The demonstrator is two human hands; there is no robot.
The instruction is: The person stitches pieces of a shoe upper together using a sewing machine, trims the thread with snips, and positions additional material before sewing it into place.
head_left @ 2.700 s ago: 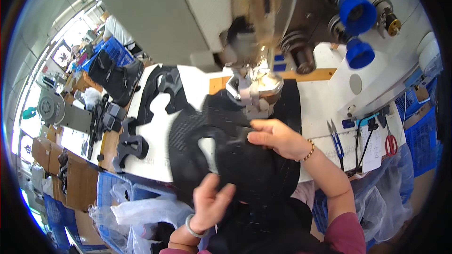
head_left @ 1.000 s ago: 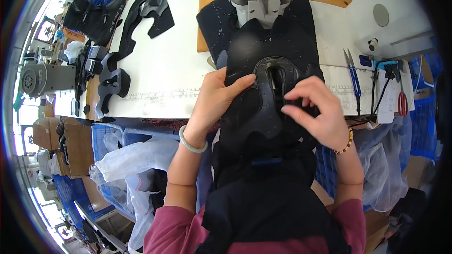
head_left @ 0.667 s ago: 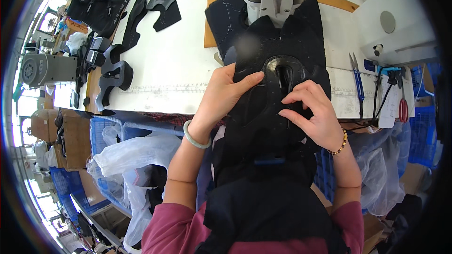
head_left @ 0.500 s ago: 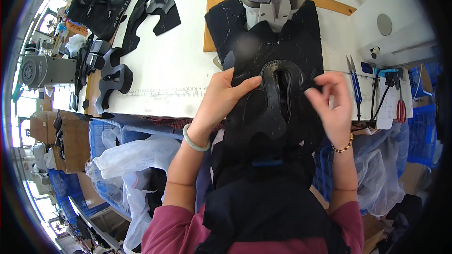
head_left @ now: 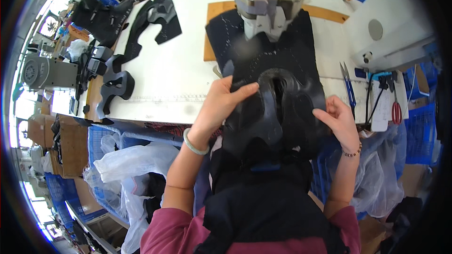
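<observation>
A black padded U-shaped fabric piece [head_left: 275,108] lies at the front edge of the white sewing table [head_left: 174,75], below the sewing machine head [head_left: 268,4]. My left hand [head_left: 221,106] grips its left edge, thumb on top. My right hand [head_left: 336,122] holds its right edge with curled fingers. More black fabric [head_left: 263,47] spreads under the machine head and hangs down over my lap.
Other black padded pieces [head_left: 150,21] lie at the table's far left, and more [head_left: 115,87] at its left edge. Blue-handled snips [head_left: 348,89] and red-handled scissors [head_left: 395,110] rest on the right. Clear plastic bags [head_left: 127,169] and blue crates sit below left.
My view swung from the machine's thread spools down to the table's front edge. Both hands shifted along the U-shaped piece; my right hand moved from its middle to its right edge.
</observation>
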